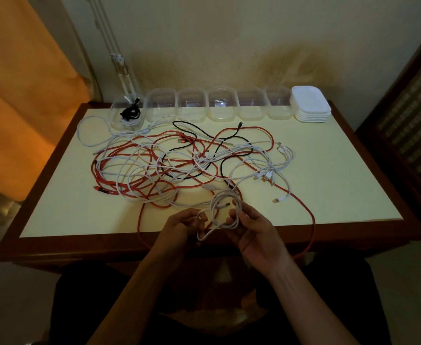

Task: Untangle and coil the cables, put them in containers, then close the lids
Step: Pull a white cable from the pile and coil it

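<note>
A tangle of red, white and black cables (179, 163) covers the middle of the table. At the near edge my right hand (251, 230) grips a small coil of white cable (225, 210), thumb and fingers curled round its loops. My left hand (179, 227) pinches the loose end of the same white cable (202, 235), which hangs in a loop between both hands. Several clear containers (220, 104) stand open in a row at the back. The leftmost container (127, 113) holds a coiled black cable. A stack of white lids (311, 104) sits at the row's right end.
The table (354, 170) has a cream top with a dark wooden rim. One red cable (310, 225) droops over the near edge. A wall runs behind the containers, an orange curtain hangs at the left, and dark wooden furniture stands at the right.
</note>
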`<action>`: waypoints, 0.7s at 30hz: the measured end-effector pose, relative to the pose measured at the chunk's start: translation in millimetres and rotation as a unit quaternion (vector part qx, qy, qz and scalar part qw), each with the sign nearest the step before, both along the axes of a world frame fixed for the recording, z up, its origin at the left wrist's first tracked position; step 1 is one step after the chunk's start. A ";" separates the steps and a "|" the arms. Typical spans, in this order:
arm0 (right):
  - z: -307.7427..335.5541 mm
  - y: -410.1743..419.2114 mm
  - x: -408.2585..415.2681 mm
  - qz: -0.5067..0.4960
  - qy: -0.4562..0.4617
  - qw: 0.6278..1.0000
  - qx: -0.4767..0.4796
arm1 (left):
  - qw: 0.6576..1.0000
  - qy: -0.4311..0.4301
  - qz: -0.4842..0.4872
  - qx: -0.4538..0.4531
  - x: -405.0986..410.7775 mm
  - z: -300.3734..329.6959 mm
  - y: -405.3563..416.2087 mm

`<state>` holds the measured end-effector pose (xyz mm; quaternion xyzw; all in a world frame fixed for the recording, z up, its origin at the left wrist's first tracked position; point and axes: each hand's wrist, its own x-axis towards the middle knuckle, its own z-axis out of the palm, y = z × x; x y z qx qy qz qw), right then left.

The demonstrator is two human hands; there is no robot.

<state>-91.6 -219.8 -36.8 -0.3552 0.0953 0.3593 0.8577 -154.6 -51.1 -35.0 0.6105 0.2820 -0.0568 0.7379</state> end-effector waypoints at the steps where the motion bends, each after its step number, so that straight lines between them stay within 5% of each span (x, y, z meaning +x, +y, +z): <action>1: -0.2 0.6 -1.8 0.008 -0.003 1.000 0.004 | 1.000 -0.004 -0.004 0.003 1.4 -0.8 -0.2; 7: -1.0 6.0 -5.9 0.046 -0.011 0.997 -0.064 | 0.997 -0.035 -0.014 -0.065 11.5 2.2 -7.9; 12: -10.7 6.7 -4.5 0.021 -0.052 0.978 -0.200 | 0.971 -0.025 0.058 -0.231 16.3 -4.5 -9.6; 18: -13.6 5.7 -8.7 0.045 -0.170 0.935 -0.308 | 0.991 -0.004 0.047 -0.123 17.3 -10.5 -15.0; 21: -16.8 6.4 -6.1 0.043 -0.299 0.848 -0.435 | 0.997 -0.002 0.041 -0.068 17.4 -11.5 -11.1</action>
